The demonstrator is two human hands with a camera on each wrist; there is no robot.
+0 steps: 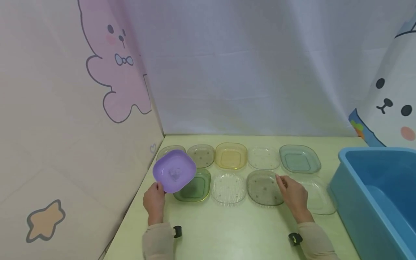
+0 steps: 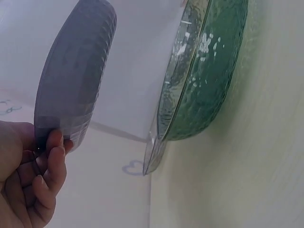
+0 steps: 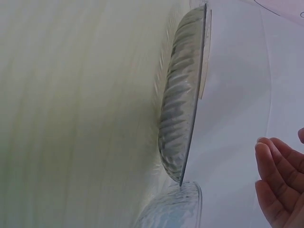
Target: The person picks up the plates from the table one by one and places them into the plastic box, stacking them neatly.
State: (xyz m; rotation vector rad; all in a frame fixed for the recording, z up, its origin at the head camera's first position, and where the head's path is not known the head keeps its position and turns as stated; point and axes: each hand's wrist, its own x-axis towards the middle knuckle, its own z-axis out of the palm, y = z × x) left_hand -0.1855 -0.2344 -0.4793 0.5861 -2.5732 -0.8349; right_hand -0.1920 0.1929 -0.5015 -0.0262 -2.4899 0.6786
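My left hand [image 1: 154, 199] pinches the near left corner of a purple plate [image 1: 174, 170], thumb on top and fingers curled beneath. That plate is raised and tilted above the table, overlapping a green plate [image 1: 197, 187] in the head view. Its ribbed outer side [image 2: 76, 71] faces the left wrist camera. Over the right edge of a grey plate [image 1: 264, 188] hovers my right hand [image 1: 294, 195], fingers loosely bent and holding nothing. In the right wrist view the fingers [image 3: 275, 175] stand apart from the grey plate [image 3: 180, 95].
A blue bin [image 1: 360, 202] stands at the right. Two rows of plates lie on the table, among them a yellow plate [image 1: 231, 156], a blue-green plate [image 1: 299, 159], a ribbed clear plate [image 1: 229, 187] and a larger clear plate [image 1: 316, 196]. Cloth walls [image 1: 253, 72] enclose the back and sides.
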